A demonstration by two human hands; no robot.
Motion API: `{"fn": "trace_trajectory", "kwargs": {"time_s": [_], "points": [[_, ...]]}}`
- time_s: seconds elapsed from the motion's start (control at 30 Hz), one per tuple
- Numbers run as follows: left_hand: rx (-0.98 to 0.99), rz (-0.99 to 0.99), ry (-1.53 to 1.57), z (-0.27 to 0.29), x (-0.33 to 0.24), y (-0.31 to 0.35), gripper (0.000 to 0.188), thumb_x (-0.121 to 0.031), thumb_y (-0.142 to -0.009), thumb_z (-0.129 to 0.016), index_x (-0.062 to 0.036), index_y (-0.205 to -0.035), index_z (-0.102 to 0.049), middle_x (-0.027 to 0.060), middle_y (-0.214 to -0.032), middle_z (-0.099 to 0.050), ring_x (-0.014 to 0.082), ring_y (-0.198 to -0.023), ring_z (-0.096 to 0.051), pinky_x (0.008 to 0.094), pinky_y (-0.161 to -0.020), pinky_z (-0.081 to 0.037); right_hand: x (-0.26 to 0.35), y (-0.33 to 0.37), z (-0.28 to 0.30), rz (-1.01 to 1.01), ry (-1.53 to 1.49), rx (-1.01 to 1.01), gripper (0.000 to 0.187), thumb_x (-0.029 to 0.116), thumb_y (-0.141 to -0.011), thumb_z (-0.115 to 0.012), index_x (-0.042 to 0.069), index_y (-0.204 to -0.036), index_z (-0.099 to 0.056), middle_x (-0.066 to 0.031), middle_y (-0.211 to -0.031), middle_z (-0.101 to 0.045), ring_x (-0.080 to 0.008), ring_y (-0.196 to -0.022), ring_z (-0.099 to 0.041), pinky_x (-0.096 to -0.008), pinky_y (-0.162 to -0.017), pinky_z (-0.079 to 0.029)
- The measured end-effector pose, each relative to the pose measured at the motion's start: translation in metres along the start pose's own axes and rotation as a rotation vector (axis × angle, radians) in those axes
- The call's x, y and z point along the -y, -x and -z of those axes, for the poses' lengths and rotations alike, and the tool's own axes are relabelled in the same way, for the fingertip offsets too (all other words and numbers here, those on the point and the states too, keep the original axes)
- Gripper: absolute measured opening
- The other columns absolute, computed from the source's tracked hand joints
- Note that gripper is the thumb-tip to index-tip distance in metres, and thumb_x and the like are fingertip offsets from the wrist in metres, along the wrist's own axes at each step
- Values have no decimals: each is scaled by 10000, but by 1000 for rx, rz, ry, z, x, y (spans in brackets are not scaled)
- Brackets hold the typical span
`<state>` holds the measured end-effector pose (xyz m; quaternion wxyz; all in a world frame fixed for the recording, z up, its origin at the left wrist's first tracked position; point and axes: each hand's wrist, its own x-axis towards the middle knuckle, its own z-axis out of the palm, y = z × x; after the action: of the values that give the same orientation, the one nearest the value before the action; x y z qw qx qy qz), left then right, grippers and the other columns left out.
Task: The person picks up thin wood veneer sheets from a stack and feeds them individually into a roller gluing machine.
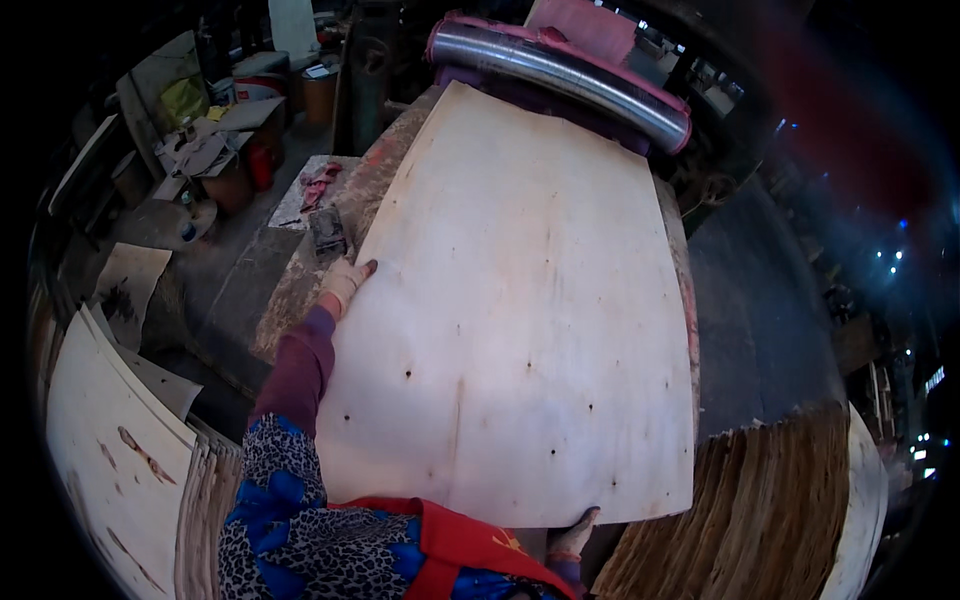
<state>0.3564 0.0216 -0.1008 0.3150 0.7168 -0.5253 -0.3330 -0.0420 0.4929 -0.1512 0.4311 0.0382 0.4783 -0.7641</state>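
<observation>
Gripping veneer sheet [520, 310] edges, fingers [365, 268] on top.

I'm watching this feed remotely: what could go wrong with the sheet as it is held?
1. The veneer sheet looks thin and is gripped only at its edges, so it may crack or buckle.
2. The left hand grips its edge and could be dragged toward the steel roller.
3. The right hand has only fingertips showing; it may slip.

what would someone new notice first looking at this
A big pale veneer sheet fills the middle, lying on a worn table and reaching up to a shiny metal roller at the top. The gloved left hand grips its left edge, and the right hand holds its near edge. Stacks of veneer stand at lower left and lower right.
</observation>
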Motion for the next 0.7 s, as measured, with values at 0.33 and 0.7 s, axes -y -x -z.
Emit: {"fn": "trace_trajectory", "kwargs": {"time_s": [0.33, 0.7], "points": [[129, -70, -261, -23, 29, -50, 795, -636, -703, -499, 126, -920, -557, 236, -846, -612, 332, -868, -584, 369, -702, -439, 30, 43, -11, -169, 127, -172, 667, 513, -839, -408, 20, -1280, -313, -128, -1253, -396, -279, -1117, -417, -453, -887, -385], [-250, -116, -733, -9, 3, 91, 638, -541, -759, -455, -63, -1181, -468, 208, -1147, -497, 359, -1035, -492, 420, -858, -391, 177, 38, 103, 735, 983, -598, 250, 216, -854, -499, 2, -962, -571, -132, -914, -565, -253, -843, -519, -328, -769, -415]]}}
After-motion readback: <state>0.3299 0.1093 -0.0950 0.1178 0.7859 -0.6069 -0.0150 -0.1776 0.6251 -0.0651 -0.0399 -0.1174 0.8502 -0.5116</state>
